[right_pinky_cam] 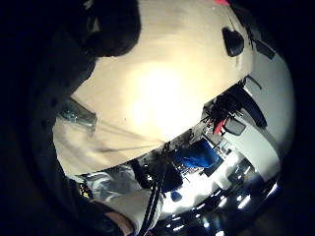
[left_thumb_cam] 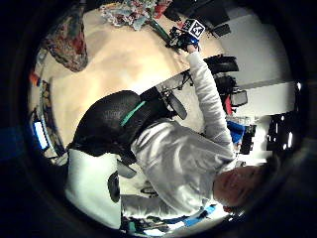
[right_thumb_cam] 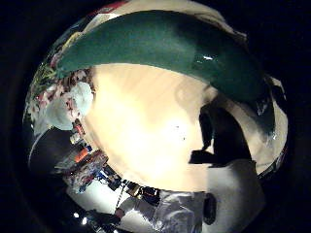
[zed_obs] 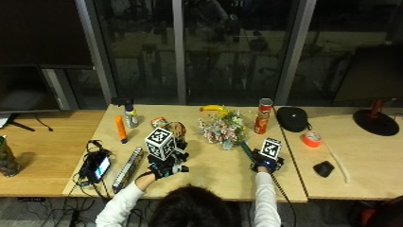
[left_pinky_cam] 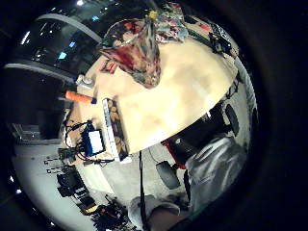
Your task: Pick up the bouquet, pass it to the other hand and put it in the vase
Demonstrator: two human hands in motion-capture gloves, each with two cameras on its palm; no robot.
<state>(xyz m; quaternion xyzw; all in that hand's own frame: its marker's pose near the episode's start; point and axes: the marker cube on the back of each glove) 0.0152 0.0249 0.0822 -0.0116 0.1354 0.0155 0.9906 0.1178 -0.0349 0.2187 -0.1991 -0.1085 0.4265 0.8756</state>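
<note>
Right hand (zed_obs: 264, 163), lower right of centre, grips the green stem of one bouquet (zed_obs: 222, 128), whose blooms lie on the table (zed_obs: 214, 179) at centre frame. Left hand (zed_obs: 165, 168), lower left of centre, hovers with fingers relaxed, holding nothing. One vase (zed_obs: 177, 131) stands just beyond the left hand, left of the blooms.

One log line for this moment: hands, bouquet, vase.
right hand: grips bouquet stem | left hand: empty, near vase | bouquet: on table
</note>
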